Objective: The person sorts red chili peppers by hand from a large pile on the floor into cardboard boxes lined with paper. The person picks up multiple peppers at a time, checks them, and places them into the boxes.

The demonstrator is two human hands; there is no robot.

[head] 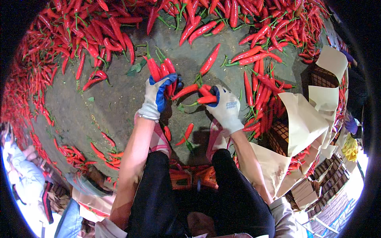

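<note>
My left hand (pixel 157 93), in a white knit glove with a blue coated palm, is closed around a small bunch of red chili peppers (pixel 154 68), green stems pointing away from me. Red chilies (pixel 207 99) also fill my right hand (pixel 226 104), which wears a matching glove; its fingertips are partly hidden. Just beyond the right hand, a single chili (pixel 210 59) lies on the grey ground (pixel 119 89). Between my feet rest two loose chilies, one beside the left shoe and another chili (pixel 188 131) nearer the middle. To the right sits a row of chilies (pixel 262 92).
A large chili heap (pixel 98 29) curves around the far side and left. Paper-lined plastic crates (pixel 278 132) stand along the right, some holding chilies. Another person (pixel 26 175) is at the far left. A purple-gloved hand (pixel 351 125) shows at the right rim.
</note>
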